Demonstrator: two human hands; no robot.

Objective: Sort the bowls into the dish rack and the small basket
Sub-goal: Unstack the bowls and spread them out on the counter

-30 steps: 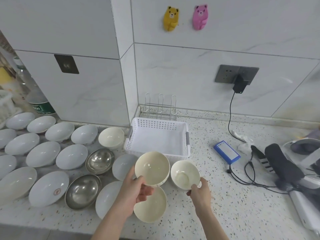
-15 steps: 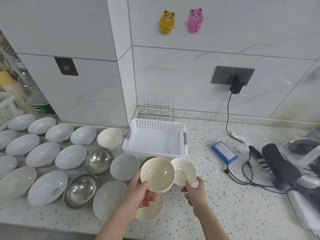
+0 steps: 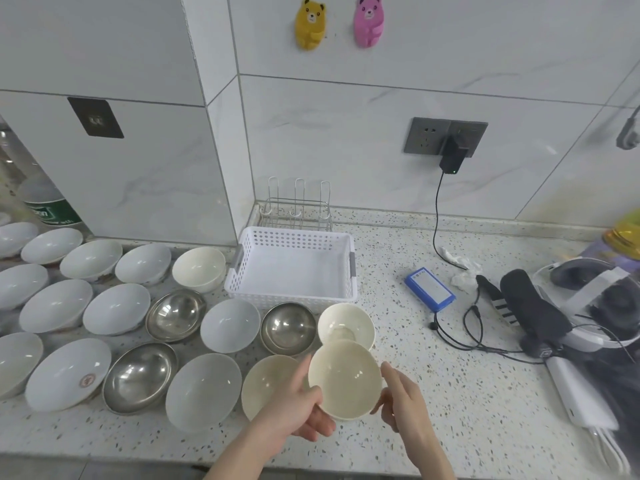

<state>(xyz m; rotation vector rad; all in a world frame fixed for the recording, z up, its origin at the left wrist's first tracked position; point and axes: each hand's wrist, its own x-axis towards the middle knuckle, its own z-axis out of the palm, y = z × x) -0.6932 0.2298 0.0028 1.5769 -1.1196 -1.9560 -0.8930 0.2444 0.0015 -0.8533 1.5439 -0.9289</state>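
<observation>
Compared with the frame half a second before, I saw the cream bowl (image 3: 344,379) lower and nearer the front edge of the table (image 3: 450,393), and the second cream bowl (image 3: 346,325), which the right hand had been holding, now stood alone on the table just behind it. The left hand (image 3: 294,408) gripped the held bowl at its left rim, thumb over the edge and fingers curled beneath. The right hand (image 3: 401,398) lay with fingers relaxed and apart against the bowl's right side; I could not tell whether it bore any weight. The held bowl's mouth faced up and slightly toward the camera; being round, it showed no long axis. The white basket (image 3: 242,289) stood empty behind the bowls, with the wire dish rack (image 3: 298,206) against the wall behind it. Steel bowls (image 3: 287,329) and white bowls (image 3: 230,325) lay in rows to the left.
</observation>
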